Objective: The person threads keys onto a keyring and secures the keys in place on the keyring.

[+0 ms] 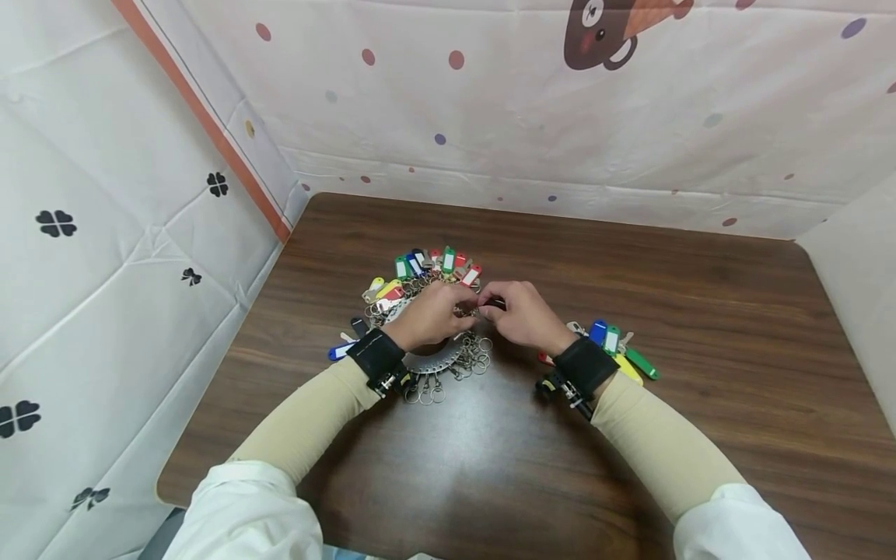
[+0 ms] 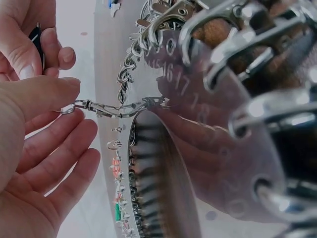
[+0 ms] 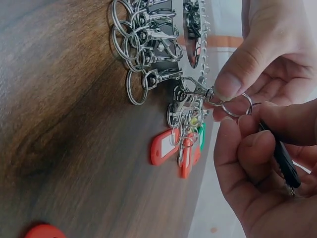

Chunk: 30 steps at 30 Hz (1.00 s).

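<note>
A large metal key-holder ring with stamped numbers lies left of centre, edged with small snap hooks and split rings. In the head view my left hand reaches over it. Between its thumb and fingers it pinches a split ring hanging from a snap hook on that holder. My right hand grips a black key tag, its fingertips meeting the split ring. A bit of metal shows at the tag's end. Whether the tag's own loop is threaded on the split ring, I cannot tell.
Colored key tags, such as a green one, fan out from the holder's far and left sides. By my right wrist lie several loose tags with keys, including a yellow tag. A printed cloth hangs behind the wooden table.
</note>
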Each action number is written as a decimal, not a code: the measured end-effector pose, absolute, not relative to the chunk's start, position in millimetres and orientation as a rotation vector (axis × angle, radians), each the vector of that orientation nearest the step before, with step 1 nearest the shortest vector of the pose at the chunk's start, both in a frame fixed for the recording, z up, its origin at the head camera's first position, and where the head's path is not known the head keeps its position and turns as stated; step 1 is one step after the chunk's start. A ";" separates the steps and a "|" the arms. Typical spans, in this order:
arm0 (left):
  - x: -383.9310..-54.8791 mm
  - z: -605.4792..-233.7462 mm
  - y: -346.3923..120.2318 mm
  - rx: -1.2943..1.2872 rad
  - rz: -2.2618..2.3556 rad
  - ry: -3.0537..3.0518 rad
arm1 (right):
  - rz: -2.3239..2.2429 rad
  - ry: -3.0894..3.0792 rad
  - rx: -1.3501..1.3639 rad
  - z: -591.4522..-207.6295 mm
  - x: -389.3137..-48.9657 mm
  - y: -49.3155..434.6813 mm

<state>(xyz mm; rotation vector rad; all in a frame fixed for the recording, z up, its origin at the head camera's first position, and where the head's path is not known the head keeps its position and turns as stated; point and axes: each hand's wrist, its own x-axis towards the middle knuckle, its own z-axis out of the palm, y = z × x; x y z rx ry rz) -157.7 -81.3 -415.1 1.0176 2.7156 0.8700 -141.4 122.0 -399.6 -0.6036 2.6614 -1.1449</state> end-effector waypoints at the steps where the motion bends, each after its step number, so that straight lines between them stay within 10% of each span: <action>1: -157.9 -415.3 -81.4 1.021 0.874 2.717 | -1.137 2.664 -0.600 -399.6 -141.5 121.9; 30: -159.5 -416.9 -81.0 1.044 0.835 2.736 | -0.986 2.798 -0.781 -401.2 -139.5 119.8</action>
